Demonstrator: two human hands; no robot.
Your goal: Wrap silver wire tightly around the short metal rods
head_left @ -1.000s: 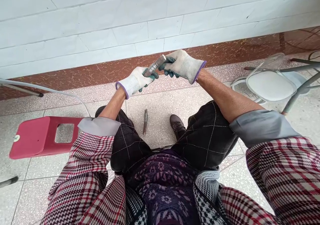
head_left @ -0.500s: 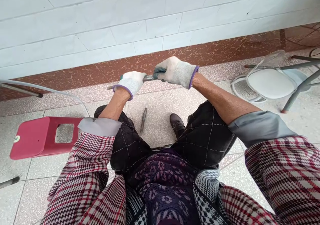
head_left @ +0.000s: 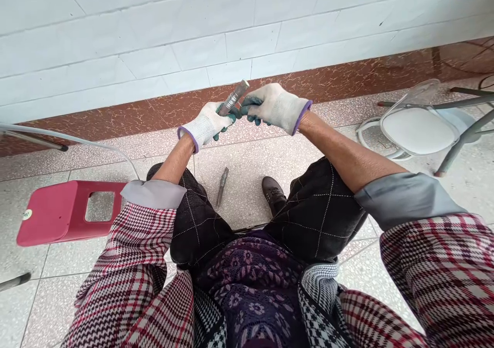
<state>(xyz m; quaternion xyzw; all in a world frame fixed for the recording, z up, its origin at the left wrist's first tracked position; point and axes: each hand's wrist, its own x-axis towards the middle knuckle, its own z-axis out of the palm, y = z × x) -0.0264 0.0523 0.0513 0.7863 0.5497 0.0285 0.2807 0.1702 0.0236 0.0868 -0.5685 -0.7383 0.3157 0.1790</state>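
I sit with both gloved hands held out over my knees. My left hand [head_left: 205,124] is closed round the lower end of a short grey metal rod [head_left: 233,98], which tilts up to the right. Just right of it, my right hand [head_left: 272,106] has its dark-coated fingers curled against the rod's middle. Both gloves are white knit with purple cuffs. On the floor tiles between my feet lies a second thin metal piece [head_left: 221,185].
A red plastic stool [head_left: 57,213] stands at my left, with a white hose [head_left: 77,141] curving over it. At the right is a white round seat on a metal frame [head_left: 419,129]. A white tiled wall with a brown skirting runs ahead.
Half a second ago the rod lay level between both fists; now its free end has swung up to the right, as it was a second ago.
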